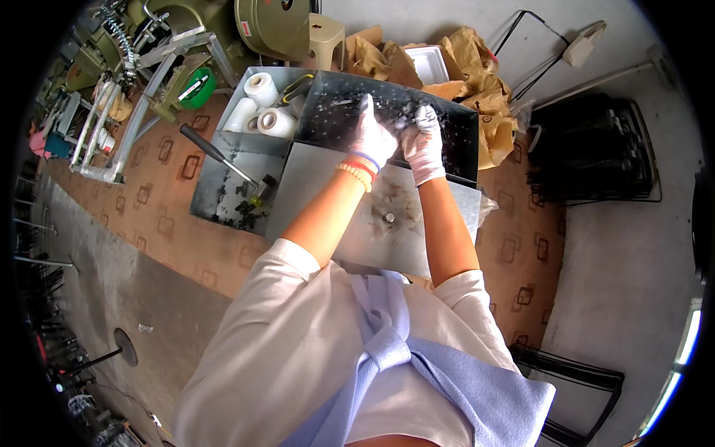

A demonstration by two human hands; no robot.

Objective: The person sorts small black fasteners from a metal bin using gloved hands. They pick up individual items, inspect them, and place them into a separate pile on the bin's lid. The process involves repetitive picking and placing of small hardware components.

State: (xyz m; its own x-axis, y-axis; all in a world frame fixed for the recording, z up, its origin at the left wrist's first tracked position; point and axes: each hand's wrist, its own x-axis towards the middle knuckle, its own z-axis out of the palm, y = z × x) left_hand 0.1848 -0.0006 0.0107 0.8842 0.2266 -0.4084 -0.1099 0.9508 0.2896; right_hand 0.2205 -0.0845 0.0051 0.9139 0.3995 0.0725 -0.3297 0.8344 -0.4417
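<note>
A hammer (212,151) with a black handle lies slantwise across the rim of a metal compartment (268,152). Beyond it, white rolls (276,124) sit beside a yellow-and-black tool (297,87). A green bowl (197,89) is farther left; a beige stool (326,37) stands near crumpled brown paper (494,138) and a white tray (427,64).

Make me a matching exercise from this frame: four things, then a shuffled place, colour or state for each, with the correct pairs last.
1. Left hand
2. Rolls
3. Black-handled hammer
4. Round container

A. Green, beyond the metal box's left side
B. In the far-left compartment
C. Gloved, with coloured bands at the wrist
D. Lying across the near-left compartment

Pairs: 1-C, 2-B, 3-D, 4-A
</note>
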